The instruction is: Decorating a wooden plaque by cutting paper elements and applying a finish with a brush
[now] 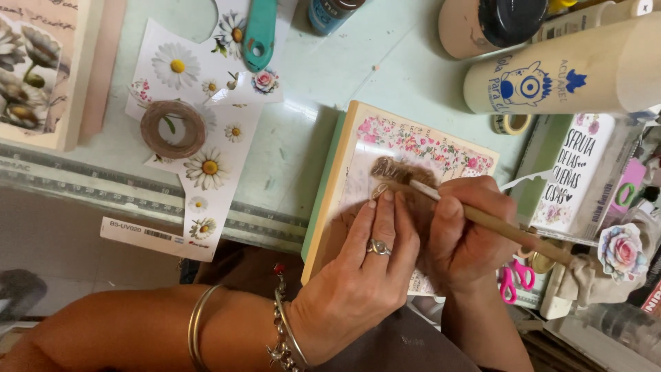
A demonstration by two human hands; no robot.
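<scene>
Right hand [468, 234]: fingers clamped on a long wooden paintbrush [482, 218], handle slanting down-right, pale bristles up-left | Left hand [361, 279]: fingers together, pressing flat on a cream wooden block with pink floral paper [420, 148] | Bristles touch the block's brown patch, just beyond the left fingertips | Block lies on the pale green table [385, 62].

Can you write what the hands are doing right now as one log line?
left hand: fingers pressing on flower-patterned cream wooden box | right hand: holding wooden-handled paintbrush, bristles on box | nearby: daisy cutout paper sheet, brown twine roll
</scene>
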